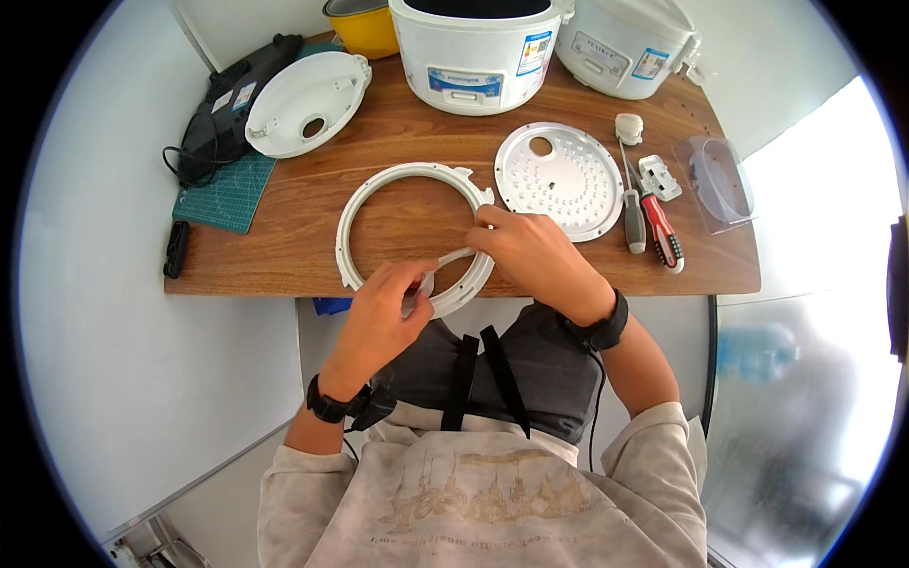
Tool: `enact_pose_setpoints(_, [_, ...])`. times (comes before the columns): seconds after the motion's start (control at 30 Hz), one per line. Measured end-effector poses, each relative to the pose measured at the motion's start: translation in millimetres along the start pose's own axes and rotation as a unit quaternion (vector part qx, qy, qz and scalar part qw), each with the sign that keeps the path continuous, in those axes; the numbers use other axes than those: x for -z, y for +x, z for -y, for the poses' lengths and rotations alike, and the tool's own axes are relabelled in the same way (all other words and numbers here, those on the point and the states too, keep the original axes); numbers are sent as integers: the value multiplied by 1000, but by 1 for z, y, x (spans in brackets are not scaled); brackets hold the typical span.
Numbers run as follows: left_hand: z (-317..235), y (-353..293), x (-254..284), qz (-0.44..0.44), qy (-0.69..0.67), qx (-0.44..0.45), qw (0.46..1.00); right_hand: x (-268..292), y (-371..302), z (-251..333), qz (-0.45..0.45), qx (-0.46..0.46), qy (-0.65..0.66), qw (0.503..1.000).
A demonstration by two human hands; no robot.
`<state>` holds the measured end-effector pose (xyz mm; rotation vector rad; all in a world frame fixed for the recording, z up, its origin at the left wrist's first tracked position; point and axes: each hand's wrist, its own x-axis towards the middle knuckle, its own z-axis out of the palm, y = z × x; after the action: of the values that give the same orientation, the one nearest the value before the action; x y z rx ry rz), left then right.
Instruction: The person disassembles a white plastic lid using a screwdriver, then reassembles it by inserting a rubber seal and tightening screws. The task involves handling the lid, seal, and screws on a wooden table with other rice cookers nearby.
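White seal strip partly hidden by hands.

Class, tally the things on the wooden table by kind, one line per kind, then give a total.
Rice cookers: 2
Yellow pot: 1
White lid shell: 1
White ring, under both hands: 1
Perforated metal plate: 1
Screwdrivers: 2
Small white parts: 2
Clear plastic cover: 1
Green cutting mat: 1
Black tool: 1
Total: 13
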<state>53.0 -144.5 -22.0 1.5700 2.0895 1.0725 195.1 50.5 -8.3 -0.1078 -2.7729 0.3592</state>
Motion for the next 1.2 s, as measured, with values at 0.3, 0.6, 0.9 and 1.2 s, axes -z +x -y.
enact_pose_setpoints(0.3, [-4, 7, 10, 46, 2, -8, 999, 6, -1, 4, -22, 13, 1, 1000])
enact_pose_setpoints(0.6, [5, 14, 28, 123, 55, -66, 989, 4, -3, 2, 21, -9, 42, 999])
enact_pose_setpoints(0.9, [0, 8, 26, 150, 9, -8, 989, 5, -6, 5, 18, -24, 32, 999])
enact_pose_setpoints(1.2, [11, 9, 31, 122, 60, -49, 990, 6, -16, 8, 0, -31, 76, 997])
